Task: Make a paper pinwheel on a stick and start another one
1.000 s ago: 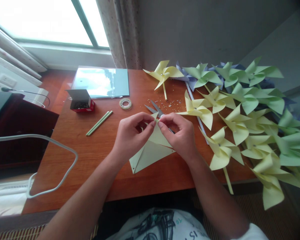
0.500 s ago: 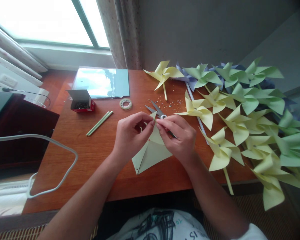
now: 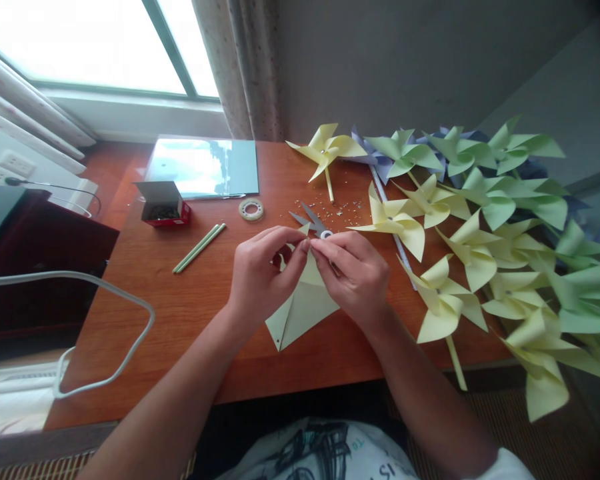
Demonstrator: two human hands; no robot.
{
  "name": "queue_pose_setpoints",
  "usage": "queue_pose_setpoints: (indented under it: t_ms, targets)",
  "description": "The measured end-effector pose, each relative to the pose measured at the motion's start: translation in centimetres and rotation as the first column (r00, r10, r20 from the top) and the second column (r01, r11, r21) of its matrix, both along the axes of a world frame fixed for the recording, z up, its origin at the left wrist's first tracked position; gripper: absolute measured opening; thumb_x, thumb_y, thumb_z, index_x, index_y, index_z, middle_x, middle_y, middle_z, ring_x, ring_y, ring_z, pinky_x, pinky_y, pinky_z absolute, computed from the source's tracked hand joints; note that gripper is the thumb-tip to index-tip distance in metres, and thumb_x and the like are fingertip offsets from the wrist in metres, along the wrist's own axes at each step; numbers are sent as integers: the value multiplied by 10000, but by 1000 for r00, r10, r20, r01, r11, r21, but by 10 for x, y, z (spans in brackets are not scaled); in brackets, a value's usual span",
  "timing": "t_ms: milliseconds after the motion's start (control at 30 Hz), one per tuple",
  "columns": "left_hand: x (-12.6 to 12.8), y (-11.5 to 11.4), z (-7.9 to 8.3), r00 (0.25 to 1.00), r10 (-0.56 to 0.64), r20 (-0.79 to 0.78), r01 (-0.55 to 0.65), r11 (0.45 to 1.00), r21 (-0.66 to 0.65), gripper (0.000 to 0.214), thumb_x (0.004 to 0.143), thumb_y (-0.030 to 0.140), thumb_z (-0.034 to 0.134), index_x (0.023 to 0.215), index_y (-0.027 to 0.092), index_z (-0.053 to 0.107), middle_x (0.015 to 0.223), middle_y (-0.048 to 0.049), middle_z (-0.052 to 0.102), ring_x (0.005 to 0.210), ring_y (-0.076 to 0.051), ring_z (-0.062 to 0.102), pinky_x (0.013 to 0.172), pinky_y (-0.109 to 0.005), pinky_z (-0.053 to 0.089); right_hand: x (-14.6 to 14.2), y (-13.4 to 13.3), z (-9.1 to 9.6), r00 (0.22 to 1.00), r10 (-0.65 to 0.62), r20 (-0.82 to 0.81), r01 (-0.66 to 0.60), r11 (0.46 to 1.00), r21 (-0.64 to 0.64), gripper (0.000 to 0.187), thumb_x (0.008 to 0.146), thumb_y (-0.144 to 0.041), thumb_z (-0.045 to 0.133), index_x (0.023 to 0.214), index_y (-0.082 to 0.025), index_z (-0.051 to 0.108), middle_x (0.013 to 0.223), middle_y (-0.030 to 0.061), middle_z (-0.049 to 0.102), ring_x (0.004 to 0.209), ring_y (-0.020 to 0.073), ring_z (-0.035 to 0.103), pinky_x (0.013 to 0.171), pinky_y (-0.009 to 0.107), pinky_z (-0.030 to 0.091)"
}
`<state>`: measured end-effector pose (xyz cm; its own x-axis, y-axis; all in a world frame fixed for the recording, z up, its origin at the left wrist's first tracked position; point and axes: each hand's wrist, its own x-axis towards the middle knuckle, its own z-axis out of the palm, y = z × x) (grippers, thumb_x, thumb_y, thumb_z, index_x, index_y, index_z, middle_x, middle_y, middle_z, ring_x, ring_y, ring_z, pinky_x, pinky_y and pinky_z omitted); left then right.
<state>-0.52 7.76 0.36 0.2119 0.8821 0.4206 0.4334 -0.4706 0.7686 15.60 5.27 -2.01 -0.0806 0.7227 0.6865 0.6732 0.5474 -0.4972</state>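
Observation:
Pale yellow-green paper [image 3: 305, 310], slit from its corners and with a small hole at the near corner, lies partly under my hands. My left hand [image 3: 267, 270] pinches the far corner of this paper between thumb and forefinger. Opposite it, my right hand [image 3: 353, 270] has its fingertips closed at the same spot; whatever small thing it may pinch is hidden. Just beyond the fingertips lie scissors [image 3: 313, 220] with their blades spread, one handle loop showing beside my right hand.
Pinwheels [image 3: 445, 297] in yellow, green and purple crowd the right side. On the left are two green paper sticks [image 3: 200, 248], a tape roll [image 3: 251, 209], a red box [image 3: 166, 212] of small dark pieces and a glossy sheet [image 3: 205, 167]. Paper scraps [image 3: 343, 212] dot the desk [image 3: 180, 340].
The paper has shifted and turned slightly under my hands. My right hand has drawn a little to the left; both hands stay pinched at the far corner.

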Motion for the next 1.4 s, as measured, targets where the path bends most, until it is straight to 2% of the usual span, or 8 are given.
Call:
queue_pose_setpoints:
  t_ms: [100, 200, 367, 500, 700, 867, 1167, 1400]
  targets:
    - [-1, 1, 0, 1000, 0, -2, 0, 1000, -4, 86, 888, 196, 646, 807, 183, 672, 683, 2, 662, 557, -95, 557, 521, -214, 448, -1, -1, 5, 999, 14, -49, -15, 999, -36, 207, 936, -171, 647, 1068, -289, 754, 895, 50, 730, 853, 211, 691, 797, 361, 591]
    - [-1, 1, -1, 1000, -7, 2, 7, 1000, -23, 86, 889, 185, 638, 814, 180, 679, 680, 4, 657, 564, -94, 548, 527, -214, 442, -1, -2, 13, 987, 33, -159, -58, 986, -158, 161, 940, -198, 632, 1000, -276, 759, 901, 43, 735, 852, 205, 700, 780, 351, 593]
    - [-2, 1, -3, 999, -34, 41, 38, 995, -95, 130, 910, 211, 631, 798, 169, 684, 648, 8, 628, 552, -90, 513, 535, -216, 425, 2, 0, 20, 895, 1, -446, -187, 909, -372, 99, 931, -234, 639, 912, -235, 736, 890, 25, 731, 815, 181, 691, 689, 300, 571]
    - [-2, 0, -2, 996, -72, 48, 77, 988, -131, 153, 925, 247, 625, 808, 168, 684, 640, 2, 626, 552, -101, 515, 536, -226, 424, 3, 3, 17, 840, -28, -542, -268, 847, -459, 57, 892, -268, 683, 885, -221, 713, 863, 14, 733, 771, 171, 687, 655, 282, 561]
    - [-1, 0, 0, 994, -112, 5, 112, 990, -85, 162, 934, 233, 620, 800, 159, 675, 638, 5, 615, 557, -96, 511, 552, -226, 412, 5, 4, 16, 792, -51, -609, -324, 810, -489, 46, 869, -252, 703, 856, -208, 694, 796, -2, 713, 720, 152, 667, 636, 262, 544]
    - [-1, 0, 1, 991, -133, -5, 132, 989, -59, 154, 931, 194, 620, 793, 146, 668, 650, 8, 614, 574, -86, 507, 569, -216, 401, 6, 4, 15, 787, -33, -616, -337, 813, -475, 41, 867, -236, 709, 851, -202, 691, 800, -4, 690, 726, 143, 643, 662, 260, 534]
    - [-2, 0, -2, 986, -149, 75, 160, 972, -172, 177, 938, 267, 628, 816, 149, 681, 652, 8, 596, 577, -94, 501, 553, -227, 396, 6, 4, 15, 790, -47, -612, -337, 800, -496, 68, 876, -275, 697, 851, -213, 688, 803, -6, 695, 737, 153, 647, 671, 268, 530]
    - [-1, -1, -1, 977, -144, 155, 176, 961, -216, 130, 906, 254, 671, 834, 147, 689, 667, 11, 609, 572, -83, 511, 529, -200, 411, 5, 4, 15, 802, -41, -596, -329, 802, -498, 75, 884, -274, 681, 852, -206, 683, 809, -3, 681, 740, 152, 641, 686, 274, 527]
